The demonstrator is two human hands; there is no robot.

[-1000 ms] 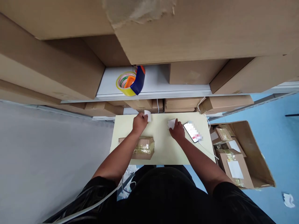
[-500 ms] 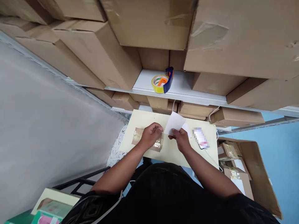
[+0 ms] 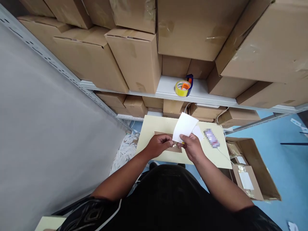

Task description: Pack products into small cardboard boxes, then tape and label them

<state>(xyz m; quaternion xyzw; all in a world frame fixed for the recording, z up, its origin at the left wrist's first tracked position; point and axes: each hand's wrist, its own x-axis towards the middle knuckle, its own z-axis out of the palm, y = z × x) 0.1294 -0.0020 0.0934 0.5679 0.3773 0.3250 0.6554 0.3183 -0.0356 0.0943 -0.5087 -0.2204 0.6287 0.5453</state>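
Observation:
My right hand [image 3: 193,147] is closed on a white paper label [image 3: 184,126], thumb on top near its lower edge. The label tilts up above the table. My left hand [image 3: 159,146] is closed, its thumb and fingers pinched at the label's lower left corner. Below the hands a small taped cardboard box [image 3: 176,149] lies on the table, partly hidden by them. Another white paper [image 3: 197,132] lies behind the right hand. To its right is a phone [image 3: 211,138] with a blurred screen and a cable.
The pale table [image 3: 154,123] stands under a shelf [image 3: 199,91] of cardboard boxes. A yellow tape roll in a dispenser [image 3: 183,88] sits on the shelf. At right, a large open carton [image 3: 267,179] holds labelled boxes. White paper scraps [image 3: 124,152] lie by the left wall.
My left hand has moved right, from apart to the label's corner. The label has turned slightly in my right hand. The whole view has shifted, with shelf and table lying further right.

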